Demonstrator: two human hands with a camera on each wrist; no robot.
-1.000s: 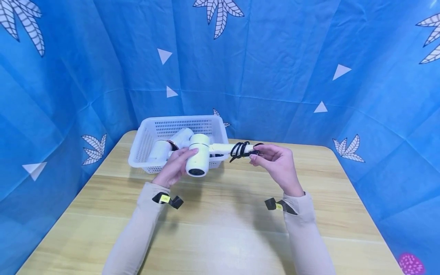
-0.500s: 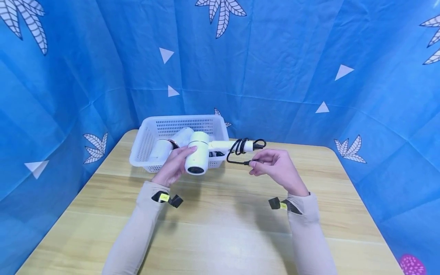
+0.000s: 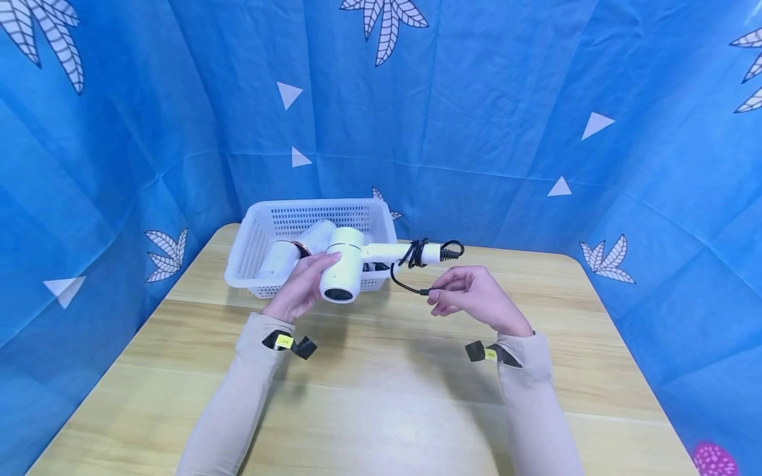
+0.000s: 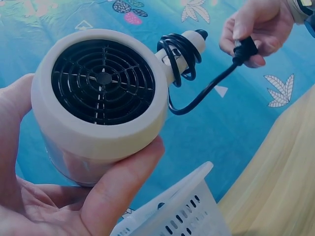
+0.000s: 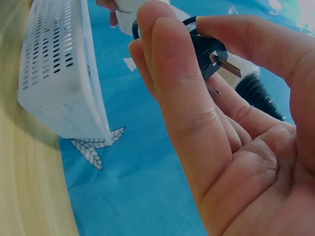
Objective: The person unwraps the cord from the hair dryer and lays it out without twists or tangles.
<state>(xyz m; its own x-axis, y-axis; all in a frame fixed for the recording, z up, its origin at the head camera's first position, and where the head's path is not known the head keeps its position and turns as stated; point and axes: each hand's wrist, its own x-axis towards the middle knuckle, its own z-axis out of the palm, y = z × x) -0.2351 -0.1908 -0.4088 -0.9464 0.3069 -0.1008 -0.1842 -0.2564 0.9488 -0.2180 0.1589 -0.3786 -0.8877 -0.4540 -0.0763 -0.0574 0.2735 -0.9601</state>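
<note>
Dryer (image 3: 345, 272): white, held up at the near right side of the basket (image 3: 315, 203); handle (image 3: 383, 252) pointing right, black grille (image 4: 103, 78) at one barrel end.
Left hand (image 3: 300, 287): thumb and fingers curled round the barrel.
Right hand (image 3: 476, 297): thumb and fingertips pinching the plug (image 4: 245, 49), metal prongs (image 5: 229, 66) bare.
Cord (image 3: 415, 254): black, several turns round the handle near its tail; one loose length curving from these turns to the plug.
Change: a second ago the right hand was at the handle's tail, with the cord bunched there; the plug is now lower and apart from the handle, that loose length showing. Left hand and barrel nearly unmoved.
Meaning: judged only partly free, with turns left on the handle.
Basket contents: white items (image 3: 276, 259), partly hidden by the left hand and dryer.
Table (image 3: 381, 396): wooden, under the basket.
</note>
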